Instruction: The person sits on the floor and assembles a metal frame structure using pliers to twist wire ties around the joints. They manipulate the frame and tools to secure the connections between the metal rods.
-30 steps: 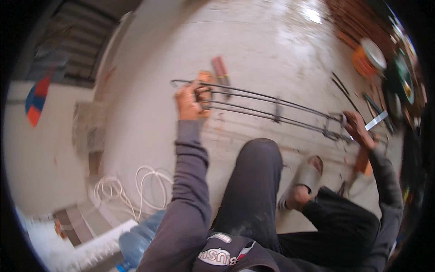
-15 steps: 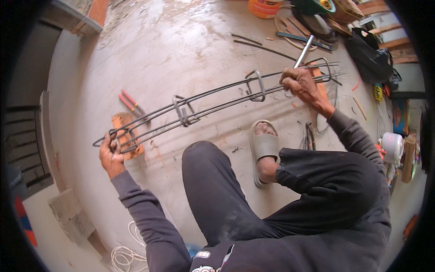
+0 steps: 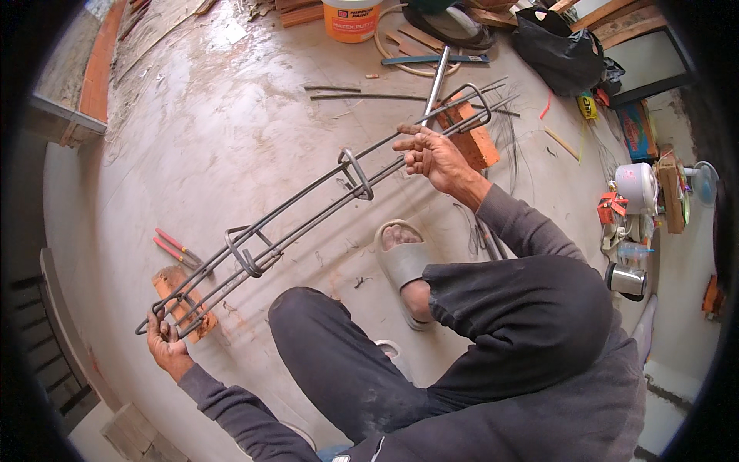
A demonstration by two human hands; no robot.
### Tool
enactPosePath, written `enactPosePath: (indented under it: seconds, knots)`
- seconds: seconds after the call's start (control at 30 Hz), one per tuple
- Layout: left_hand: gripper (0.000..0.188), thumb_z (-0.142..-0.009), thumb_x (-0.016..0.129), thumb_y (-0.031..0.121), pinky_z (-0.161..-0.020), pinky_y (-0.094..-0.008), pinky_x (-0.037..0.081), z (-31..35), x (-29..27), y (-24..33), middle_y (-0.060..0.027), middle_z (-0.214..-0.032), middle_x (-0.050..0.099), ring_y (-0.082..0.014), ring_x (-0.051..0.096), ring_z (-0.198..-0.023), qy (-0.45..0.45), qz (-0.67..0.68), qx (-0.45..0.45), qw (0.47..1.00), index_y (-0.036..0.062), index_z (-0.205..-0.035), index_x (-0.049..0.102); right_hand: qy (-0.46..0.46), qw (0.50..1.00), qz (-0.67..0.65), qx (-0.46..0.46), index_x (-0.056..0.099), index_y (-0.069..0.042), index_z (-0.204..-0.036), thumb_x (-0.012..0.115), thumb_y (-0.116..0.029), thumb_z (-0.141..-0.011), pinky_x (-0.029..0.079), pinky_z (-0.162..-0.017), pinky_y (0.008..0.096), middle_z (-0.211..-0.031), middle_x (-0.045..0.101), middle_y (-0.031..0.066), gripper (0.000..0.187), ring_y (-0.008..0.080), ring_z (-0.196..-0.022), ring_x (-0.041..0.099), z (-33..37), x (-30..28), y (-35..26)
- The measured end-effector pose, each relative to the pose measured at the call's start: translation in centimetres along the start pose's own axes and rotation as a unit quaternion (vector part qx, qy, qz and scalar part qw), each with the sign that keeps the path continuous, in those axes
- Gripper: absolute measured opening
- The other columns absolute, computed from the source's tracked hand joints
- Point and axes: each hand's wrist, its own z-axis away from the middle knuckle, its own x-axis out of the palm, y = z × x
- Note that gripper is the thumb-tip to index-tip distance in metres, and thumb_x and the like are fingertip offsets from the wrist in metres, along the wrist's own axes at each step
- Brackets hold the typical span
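Rebar cage (image 3: 365, 189) runs 8 to 1-ish, open floor (image 3: 192, 154) around 10
Left hand (image 3: 168, 348) has fingers clamped on its 8 o'clock end, partly hiding it; right hand (image 3: 441, 163), fingers apart, by the bars. Bucket (image 3: 350, 21) cut off at 12.

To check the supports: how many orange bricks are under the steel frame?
2: the left brick near the left hand, the right brick beyond the right hand. No others seem hidden.

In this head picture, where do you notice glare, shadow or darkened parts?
Head view: whitish glare on the floor at upper left; same head view: faint, soft shadow bands below the steel frame; head view again: curved fisheye edge, corners going black.
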Motion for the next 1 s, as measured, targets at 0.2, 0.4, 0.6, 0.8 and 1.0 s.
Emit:
enactPosePath:
  seconds: [0.2,0.4,0.6,0.8,1.0]
  knots:
    - [0.024,-0.091,0.074,0.021,-0.043,-0.0165,0.023,-0.2,0.1,0.0,-0.0108,-0.100,0.072,-0.0011,0.042,-0.055,-0.002,0.003,-0.001,1.000,0.0029,-0.104,0.067,0.071,0.996,0.027,0.038,0.051,0.000,-0.122,0.048,-0.013,-0.101,0.059,-0.055,0.0320,-0.097,0.068,0.0161,0.026,0.0141,-0.064,0.064,-0.8,-1.4,1.8]
    - [0.024,-0.092,0.073,0.022,-0.042,-0.0172,0.023,-0.7,-0.9,0.2,-0.0111,-0.103,0.072,-0.0015,0.040,-0.055,-0.033,0.001,-0.010,0.999,0.0023,-0.103,0.065,0.060,0.993,-0.096,0.031,0.051,-0.005,-0.110,0.049,-0.014,-0.101,0.059,-0.056,0.0315,-0.098,0.069,0.0168,0.014,0.0143,-0.065,0.064,-2.2,-1.2,2.3]
    - [0.025,-0.092,0.073,0.022,-0.043,-0.0177,0.023,-1.1,-1.2,0.2,-0.0112,-0.106,0.071,-0.0020,0.039,-0.055,-0.024,-0.004,-0.006,1.000,0.0010,-0.104,0.065,0.029,0.994,-0.105,-0.022,0.050,-0.007,-0.103,0.048,-0.014,-0.100,0.059,-0.057,0.0334,-0.098,0.070,0.0163,0.007,0.0151,-0.066,0.064,-2.4,-1.2,2.1]
    - [0.026,-0.092,0.073,0.021,-0.044,-0.0182,0.023,-2.1,-2.5,0.1,-0.0112,-0.105,0.071,-0.0021,0.038,-0.055,-0.035,-0.021,-0.004,0.999,0.0001,-0.105,0.065,0.021,0.998,-0.049,-0.020,0.053,-0.004,-0.109,0.048,-0.017,-0.101,0.057,-0.061,0.0309,-0.103,0.068,0.0170,0.016,0.0142,-0.070,0.064,-2.7,-0.6,0.6]
    - [0.025,-0.091,0.074,0.021,-0.042,-0.0187,0.021,-1.6,-1.8,0.1,-0.0112,-0.103,0.071,-0.0022,0.037,-0.053,-0.024,-0.004,0.003,1.000,-0.0001,-0.102,0.066,0.009,1.000,0.020,0.016,0.052,0.003,-0.123,0.043,-0.016,-0.103,0.059,-0.063,0.0307,-0.106,0.065,0.0171,0.029,0.0136,-0.074,0.064,-3.0,-0.9,-0.4]
